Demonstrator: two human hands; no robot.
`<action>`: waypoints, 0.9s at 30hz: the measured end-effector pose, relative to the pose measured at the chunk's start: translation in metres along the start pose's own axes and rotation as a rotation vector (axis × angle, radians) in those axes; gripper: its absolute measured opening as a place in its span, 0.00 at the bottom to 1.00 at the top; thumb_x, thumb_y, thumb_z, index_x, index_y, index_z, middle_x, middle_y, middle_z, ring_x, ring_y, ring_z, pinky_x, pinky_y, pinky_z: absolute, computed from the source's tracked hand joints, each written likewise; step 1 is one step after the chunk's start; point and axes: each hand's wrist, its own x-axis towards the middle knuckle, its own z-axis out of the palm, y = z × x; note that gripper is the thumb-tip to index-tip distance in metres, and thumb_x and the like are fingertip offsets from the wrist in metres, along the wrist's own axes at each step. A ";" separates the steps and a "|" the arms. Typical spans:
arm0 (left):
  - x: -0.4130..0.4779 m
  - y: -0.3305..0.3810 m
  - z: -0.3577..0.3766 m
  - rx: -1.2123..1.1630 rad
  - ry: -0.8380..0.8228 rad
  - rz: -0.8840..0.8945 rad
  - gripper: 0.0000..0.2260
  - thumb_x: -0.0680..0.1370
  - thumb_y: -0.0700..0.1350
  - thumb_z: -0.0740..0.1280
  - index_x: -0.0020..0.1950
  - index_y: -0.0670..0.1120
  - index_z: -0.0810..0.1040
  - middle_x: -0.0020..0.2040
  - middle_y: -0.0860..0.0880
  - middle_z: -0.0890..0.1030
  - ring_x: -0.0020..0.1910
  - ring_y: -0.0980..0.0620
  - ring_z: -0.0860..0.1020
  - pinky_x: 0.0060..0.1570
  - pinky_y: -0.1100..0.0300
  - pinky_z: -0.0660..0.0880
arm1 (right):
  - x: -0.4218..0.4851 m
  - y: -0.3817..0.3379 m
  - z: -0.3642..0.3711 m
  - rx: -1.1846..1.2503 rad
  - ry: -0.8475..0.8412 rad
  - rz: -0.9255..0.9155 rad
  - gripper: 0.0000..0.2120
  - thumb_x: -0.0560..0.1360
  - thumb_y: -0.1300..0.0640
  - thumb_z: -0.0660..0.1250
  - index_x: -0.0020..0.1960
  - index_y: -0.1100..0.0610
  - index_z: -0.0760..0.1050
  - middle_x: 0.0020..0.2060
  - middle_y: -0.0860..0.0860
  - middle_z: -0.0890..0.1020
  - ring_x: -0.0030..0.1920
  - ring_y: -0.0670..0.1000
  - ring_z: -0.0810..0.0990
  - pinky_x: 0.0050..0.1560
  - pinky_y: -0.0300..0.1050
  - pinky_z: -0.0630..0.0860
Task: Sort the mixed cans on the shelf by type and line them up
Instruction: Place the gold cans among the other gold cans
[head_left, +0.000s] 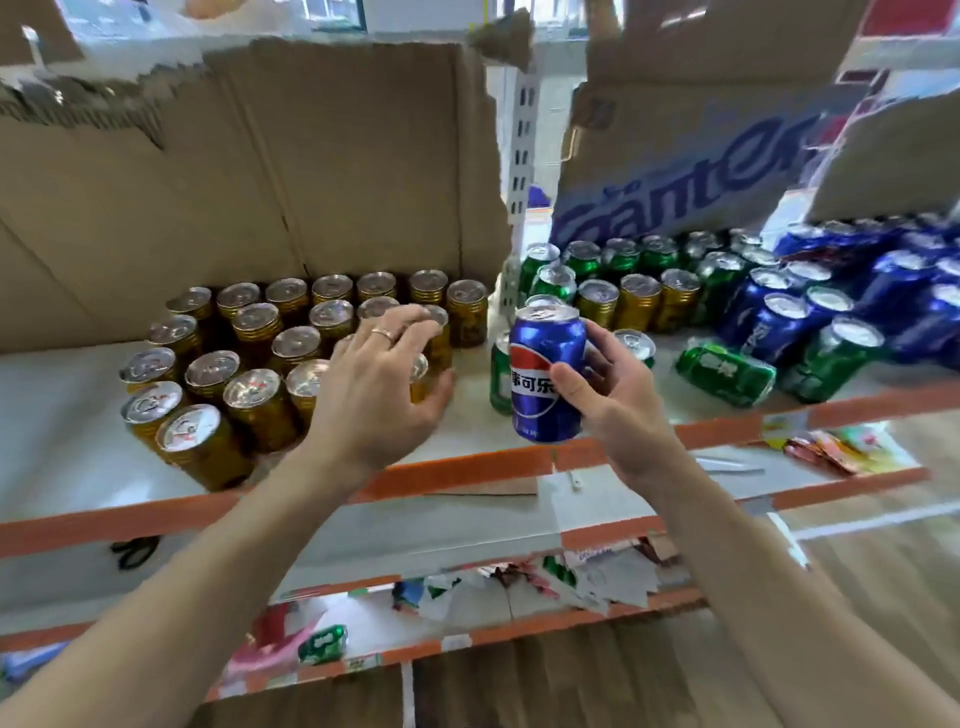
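My right hand grips a blue cola can upright, lifted just above the shelf's front edge. My left hand curls its fingers round a gold can at the right edge of a block of several gold cans on the white shelf. To the right stand green cans, three more gold cans and a cluster of blue cans. One green can lies on its side; another green can stands behind the held blue can.
Torn cardboard backs the gold cans, and a printed box leans behind the green ones. An orange rail edges the shelf. Lower shelves hold wrappers, scissors and loose packets.
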 end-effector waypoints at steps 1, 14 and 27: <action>0.006 0.018 0.008 -0.010 -0.022 0.025 0.24 0.76 0.57 0.63 0.67 0.45 0.76 0.68 0.48 0.74 0.66 0.44 0.73 0.60 0.44 0.75 | -0.006 -0.004 -0.021 -0.015 0.024 -0.014 0.23 0.76 0.63 0.69 0.68 0.51 0.68 0.58 0.51 0.80 0.59 0.50 0.80 0.60 0.47 0.77; 0.051 0.260 0.110 -0.097 -0.237 0.274 0.28 0.74 0.61 0.58 0.70 0.49 0.74 0.70 0.49 0.73 0.68 0.46 0.72 0.65 0.47 0.70 | -0.090 -0.017 -0.287 -0.096 0.416 -0.100 0.25 0.68 0.54 0.76 0.62 0.46 0.72 0.53 0.47 0.83 0.55 0.49 0.81 0.58 0.48 0.78; 0.102 0.397 0.179 -0.149 -0.315 0.430 0.24 0.75 0.59 0.62 0.65 0.46 0.76 0.63 0.49 0.77 0.60 0.46 0.75 0.56 0.48 0.74 | -0.120 -0.005 -0.430 -0.211 0.644 -0.097 0.27 0.73 0.63 0.73 0.68 0.49 0.70 0.56 0.47 0.82 0.57 0.48 0.81 0.58 0.47 0.79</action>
